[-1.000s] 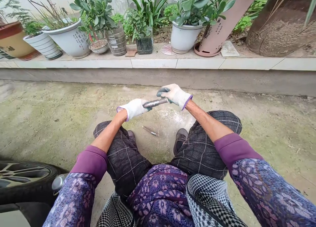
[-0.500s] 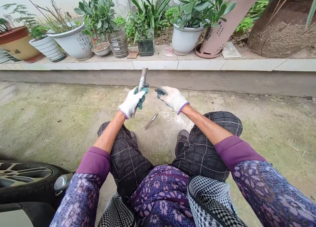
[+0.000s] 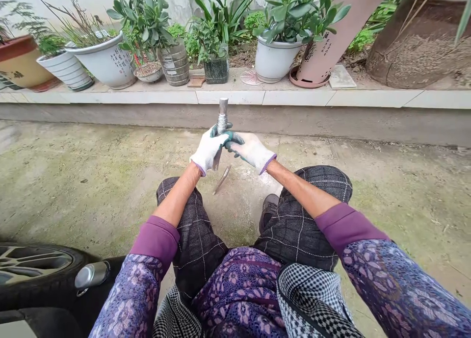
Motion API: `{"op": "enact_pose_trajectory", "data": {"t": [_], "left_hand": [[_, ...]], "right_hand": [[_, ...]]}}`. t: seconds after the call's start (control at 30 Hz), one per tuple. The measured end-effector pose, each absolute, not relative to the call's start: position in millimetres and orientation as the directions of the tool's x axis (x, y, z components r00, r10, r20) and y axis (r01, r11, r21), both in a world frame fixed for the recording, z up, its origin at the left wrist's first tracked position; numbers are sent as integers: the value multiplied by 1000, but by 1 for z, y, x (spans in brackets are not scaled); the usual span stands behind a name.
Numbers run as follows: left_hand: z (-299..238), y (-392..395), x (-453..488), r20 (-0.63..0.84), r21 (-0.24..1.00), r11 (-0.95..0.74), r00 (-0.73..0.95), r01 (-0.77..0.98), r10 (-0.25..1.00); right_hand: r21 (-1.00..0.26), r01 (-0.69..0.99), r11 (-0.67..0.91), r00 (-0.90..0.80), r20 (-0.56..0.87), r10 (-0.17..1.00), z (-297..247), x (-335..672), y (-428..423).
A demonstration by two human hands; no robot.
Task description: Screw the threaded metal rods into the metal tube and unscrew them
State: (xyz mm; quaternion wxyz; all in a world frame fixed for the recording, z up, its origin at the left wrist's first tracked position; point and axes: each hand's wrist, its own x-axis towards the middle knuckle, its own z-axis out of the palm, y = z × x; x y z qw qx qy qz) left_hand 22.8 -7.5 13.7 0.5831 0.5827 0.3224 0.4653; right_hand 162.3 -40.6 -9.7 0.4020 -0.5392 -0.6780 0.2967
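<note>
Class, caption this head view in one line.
Gloved left hand holds a metal rod upright, right hand beside it, potted plants behind.

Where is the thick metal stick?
In the head view, the thick metal stick stands upright near the middle, gripped by the left hand, with the right hand alongside.

Diffuse, even daylight; moderate brightness. Faint, soft shadows lie on the concrete ground below the tiled ledge. The threaded metal rod shows a dull sheen. Focus is sharp throughout. Wide-angle distortion bows the ledge.
</note>
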Motion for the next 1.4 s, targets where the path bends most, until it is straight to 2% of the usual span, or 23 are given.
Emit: {"op": "enact_pose_trajectory", "data": {"t": [0.1,0.2,0.33,0.47,0.6,0.7,0.77,0.87,0.97,1.07,1.13,1.2,1.3,1.4], "left_hand": [[10,-5,21,155,973,-81,349,-218,924],[3,-3,26,128,947,-24,310,-320,942],[-5,-3,37,112,924,-20,220,-382,969],[-1,1,36,44,912,52,222,-407,974],[5,3,21,-8,946,92,262,-309,965],[7,-1,12,65,989,-27,262,-146,963],[9,-5,8,130,991,-115,261,-72,957],[12,-10,7,137,987,-103,317,-120,938],[13,-10,8,79,984,-15,361,-178,929],[10,-6,12,25,989,24,326,-145,945],[8,-4,15,8,987,44,325,-152,946],[7,-3,18,6,981,60,339,-183,941],[10,-7,20,37,977,34,321,-212,946],[13,-14,18,64,984,-8,315,-177,947]], "right_hand": [[-864,425,271,-94,255,962,-12,167,-41],[-805,513,298,-115,279,953,-16,157,-41],[-725,661,195,-34,230,973,-16,144,-40],[-759,620,199,-53,212,976,-6,149,-44],[-897,434,81,-100,42,994,11,167,-59],[-942,335,27,-144,-23,989,20,180,-74],[-950,310,29,-177,-27,984,22,186,-81],[-932,359,53,-237,-36,971,19,191,-84],[-808,580,108,-176,6,984,15,195,-75],[-528,830,176,-41,258,965,15,198,-65],[-356,915,188,-40,383,923,18,197,-62],[-252,950,186,-66,419,906,23,195,-64],[-211,959,189,-86,419,904,26,191,-68],[-252,945,207,-90,410,908,22,190,-66]]}}
